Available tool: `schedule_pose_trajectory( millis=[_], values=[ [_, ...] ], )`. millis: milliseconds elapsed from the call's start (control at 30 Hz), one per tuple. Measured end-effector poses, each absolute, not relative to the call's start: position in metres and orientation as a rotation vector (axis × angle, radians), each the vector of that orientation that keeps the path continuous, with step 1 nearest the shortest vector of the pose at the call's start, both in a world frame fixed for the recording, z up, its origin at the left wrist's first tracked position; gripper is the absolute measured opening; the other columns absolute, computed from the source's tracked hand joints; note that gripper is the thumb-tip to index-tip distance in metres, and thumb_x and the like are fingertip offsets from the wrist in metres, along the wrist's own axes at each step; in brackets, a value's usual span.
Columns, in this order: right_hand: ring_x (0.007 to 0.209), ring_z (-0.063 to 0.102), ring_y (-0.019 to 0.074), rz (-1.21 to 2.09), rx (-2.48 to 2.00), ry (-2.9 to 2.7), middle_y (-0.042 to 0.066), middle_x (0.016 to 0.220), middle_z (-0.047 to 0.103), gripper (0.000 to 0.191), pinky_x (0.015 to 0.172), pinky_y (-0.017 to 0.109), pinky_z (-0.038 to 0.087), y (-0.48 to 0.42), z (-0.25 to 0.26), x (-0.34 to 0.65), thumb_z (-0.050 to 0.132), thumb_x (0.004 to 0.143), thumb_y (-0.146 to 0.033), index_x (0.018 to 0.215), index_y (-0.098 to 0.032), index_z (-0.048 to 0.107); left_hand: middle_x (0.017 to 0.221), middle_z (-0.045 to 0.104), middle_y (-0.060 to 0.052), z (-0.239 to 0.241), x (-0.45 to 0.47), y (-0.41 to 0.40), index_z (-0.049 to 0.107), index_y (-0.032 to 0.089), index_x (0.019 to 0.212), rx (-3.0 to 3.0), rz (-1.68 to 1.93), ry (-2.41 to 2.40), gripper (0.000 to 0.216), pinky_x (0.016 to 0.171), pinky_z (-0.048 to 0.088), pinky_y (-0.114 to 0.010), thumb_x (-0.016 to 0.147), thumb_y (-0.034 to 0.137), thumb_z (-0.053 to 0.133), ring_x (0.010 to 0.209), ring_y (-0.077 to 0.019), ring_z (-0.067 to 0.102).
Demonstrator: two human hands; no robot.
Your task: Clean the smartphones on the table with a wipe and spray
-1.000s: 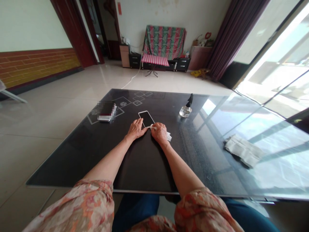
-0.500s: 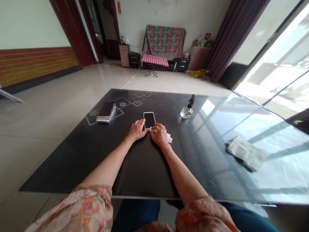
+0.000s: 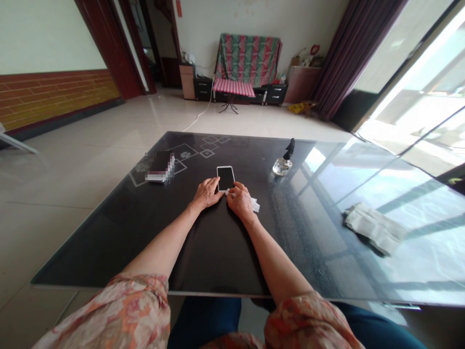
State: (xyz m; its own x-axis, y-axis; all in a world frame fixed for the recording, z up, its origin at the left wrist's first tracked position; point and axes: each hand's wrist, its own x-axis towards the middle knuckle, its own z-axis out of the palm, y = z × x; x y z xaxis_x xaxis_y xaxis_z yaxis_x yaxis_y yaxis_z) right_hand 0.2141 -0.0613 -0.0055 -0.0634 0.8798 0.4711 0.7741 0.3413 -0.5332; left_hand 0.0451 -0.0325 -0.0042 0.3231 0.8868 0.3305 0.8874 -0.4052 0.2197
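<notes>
The right hand (image 3: 240, 199) gripped a white tissue (image 3: 256, 206), partly hidden from view; the left hand (image 3: 207, 193) held a smartphone (image 3: 225, 177), its lower right corner concealed.

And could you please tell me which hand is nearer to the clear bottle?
Right. The right hand, holding white tissue, is to the near left of the clear bottle; the left hand is farther left, at the phone.

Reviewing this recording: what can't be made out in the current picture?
All in the head view:
Middle of the crumpled white tissue or cloth: hidden by the right hand.
Lower right corner of the white-rimmed, black-screened phone: behind that hand.
Details of the dark-and-white block: pixelated.
Rest of the slanted white leg: cut off by the left edge.
</notes>
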Motion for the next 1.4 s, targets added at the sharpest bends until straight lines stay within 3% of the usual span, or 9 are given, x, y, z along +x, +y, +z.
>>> schedule_pose_trajectory(
  millis=[200, 400, 700, 967, 1200, 1400],
  values=[
    [0.103, 0.063, 0.0214, 0.214, -1.492, -1.696, 0.012, 0.116, 0.064, 0.012, 0.096, 0.033, 0.047, -0.061, -0.004, 0.217, 0.057, 0.077, -0.015, 0.081, -0.017, 0.069, 0.141, 0.052, -0.012, -0.004, 0.045, -0.033, 0.042, 0.018, 0.141, -2.548, -0.633, -1.719, 0.059, 0.105, 0.042, -0.044, 0.088, 0.041, 0.054, 0.130, -0.0301, 0.046],
    [0.114, 0.059, 0.0227, 0.191, -1.422, -1.798, 0.010, 0.126, 0.060, 0.011, 0.101, 0.035, 0.043, -0.062, 0.000, 0.214, 0.059, 0.080, -0.017, 0.086, -0.019, 0.068, 0.139, 0.054, -0.013, -0.007, 0.044, -0.030, 0.044, 0.017, 0.140, -2.549, -0.684, -1.708, 0.060, 0.104, 0.043, -0.044, 0.087, 0.042, 0.056, 0.129, -0.0309, 0.047],
    [0.104, 0.064, 0.0195, 0.224, -1.409, -1.723, 0.007, 0.113, 0.068, 0.009, 0.096, 0.031, 0.046, -0.059, 0.003, 0.217, 0.058, 0.082, -0.020, 0.085, -0.022, 0.066, 0.122, 0.065, -0.010, -0.010, 0.040, -0.026, 0.052, 0.019, 0.134, -2.555, -0.877, -1.692, 0.051, 0.101, 0.048, -0.038, 0.084, 0.029, 0.057, 0.116, -0.0255, 0.058],
    [0.099, 0.066, 0.0191, 0.244, -1.418, -1.599, 0.006, 0.109, 0.070, 0.009, 0.092, 0.030, 0.048, -0.054, -0.001, 0.212, 0.058, 0.083, -0.023, 0.087, -0.022, 0.066, 0.119, 0.068, -0.005, -0.007, 0.041, -0.029, 0.047, 0.021, 0.138, -2.706, -1.088, -1.602, 0.060, 0.100, 0.049, -0.037, 0.079, 0.024, 0.061, 0.112, -0.0237, 0.061],
    [0.088, 0.065, 0.0209, 0.128, -1.644, -1.601, 0.008, 0.101, 0.069, 0.014, 0.082, 0.030, 0.047, -0.060, 0.006, 0.215, 0.054, 0.085, -0.021, 0.086, -0.020, 0.068, 0.104, 0.072, -0.003, -0.002, 0.047, -0.033, 0.055, 0.022, 0.130, -2.604, -1.091, -1.689, 0.054, 0.091, 0.052, -0.036, 0.076, 0.023, 0.063, 0.098, -0.0235, 0.064],
    [0.090, 0.067, 0.0226, 0.267, -1.665, -1.498, 0.007, 0.096, 0.072, 0.021, 0.087, 0.032, 0.046, -0.055, 0.005, 0.221, 0.057, 0.084, -0.032, 0.093, -0.021, 0.072, 0.103, 0.073, -0.001, 0.001, 0.048, -0.031, 0.055, 0.023, 0.130, -2.647, -1.135, -1.696, 0.058, 0.089, 0.052, -0.033, 0.073, 0.019, 0.066, 0.096, -0.0213, 0.066]
  ],
)
